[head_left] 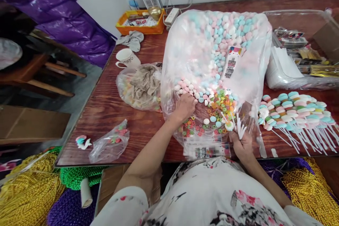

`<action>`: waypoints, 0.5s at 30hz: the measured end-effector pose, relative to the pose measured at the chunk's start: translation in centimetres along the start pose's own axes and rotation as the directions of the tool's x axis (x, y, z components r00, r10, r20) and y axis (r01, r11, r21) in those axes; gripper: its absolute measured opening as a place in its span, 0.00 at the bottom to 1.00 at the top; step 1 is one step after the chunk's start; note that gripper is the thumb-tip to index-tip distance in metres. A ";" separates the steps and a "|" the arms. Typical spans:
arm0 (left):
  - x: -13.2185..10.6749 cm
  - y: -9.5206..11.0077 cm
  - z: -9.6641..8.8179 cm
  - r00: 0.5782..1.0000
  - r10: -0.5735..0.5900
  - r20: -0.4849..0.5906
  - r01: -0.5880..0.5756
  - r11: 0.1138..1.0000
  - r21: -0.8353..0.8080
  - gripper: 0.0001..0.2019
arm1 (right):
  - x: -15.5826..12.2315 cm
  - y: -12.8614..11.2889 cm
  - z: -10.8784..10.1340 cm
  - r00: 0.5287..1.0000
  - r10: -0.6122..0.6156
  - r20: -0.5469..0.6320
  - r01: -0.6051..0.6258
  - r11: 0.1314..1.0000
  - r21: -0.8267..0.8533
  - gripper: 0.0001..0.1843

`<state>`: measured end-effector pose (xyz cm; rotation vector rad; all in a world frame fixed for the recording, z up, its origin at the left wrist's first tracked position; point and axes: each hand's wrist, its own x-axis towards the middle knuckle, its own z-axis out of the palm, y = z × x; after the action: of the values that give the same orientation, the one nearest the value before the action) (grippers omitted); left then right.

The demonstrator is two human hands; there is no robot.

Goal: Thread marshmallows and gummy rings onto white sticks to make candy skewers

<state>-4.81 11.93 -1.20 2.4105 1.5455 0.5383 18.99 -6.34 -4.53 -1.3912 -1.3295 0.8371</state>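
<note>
A large clear plastic bag point(243, 81) of pink, white and blue marshmallow candies point(219, 31) lies spread on the table, its mouth facing me. My left hand point(185, 106) is at that mouth, fingers curled down against the candies; what they pinch, if anything, is hidden. Beside it are ring-shaped gummies point(221, 102) in orange, green and red. My right hand point(242, 144) grips a bundle of white sticks point(240, 127) near the front edge. At its fingertips a stick carries a pale round candy point(229, 125). Printed plastic sleeves point(206, 151) lie between my hands.
Finished candy skewers point(296, 109) lie piled on the right, below a clear bin point(286, 84) of packaging. On the left are a mug point(127, 57), a bag with a cloth point(145, 81), a small gummy bag point(111, 144) and an orange tray point(159, 29). Bead strands point(29, 183) hang below.
</note>
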 end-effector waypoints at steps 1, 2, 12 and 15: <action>-0.1 0.1 0.1 0.999 0.033 0.003 -0.033 0.999 0.030 0.10 | -0.1 0.1 0.1 1.000 -0.012 0.015 0.012 1.000 -0.017 0.13; -0.3 0.3 0.2 0.998 0.062 -0.005 -0.062 0.997 0.036 0.10 | -0.2 0.2 0.2 0.999 -0.024 0.022 0.025 0.999 -0.036 0.13; 0.2 1.8 2.0 0.986 0.155 -0.058 -0.161 0.980 -0.121 0.10 | 0.1 0.0 0.5 0.978 -0.157 0.139 0.170 0.981 -0.090 0.09; -0.5 1.6 2.4 0.981 0.159 -0.112 -0.175 0.974 -0.144 0.08 | 0.0 -0.2 0.4 0.967 -0.197 0.162 0.219 0.968 -0.126 0.11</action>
<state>-2.65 10.84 -2.86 2.4406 1.2907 0.7922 18.55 -6.26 -4.40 -1.2893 -1.6475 0.7254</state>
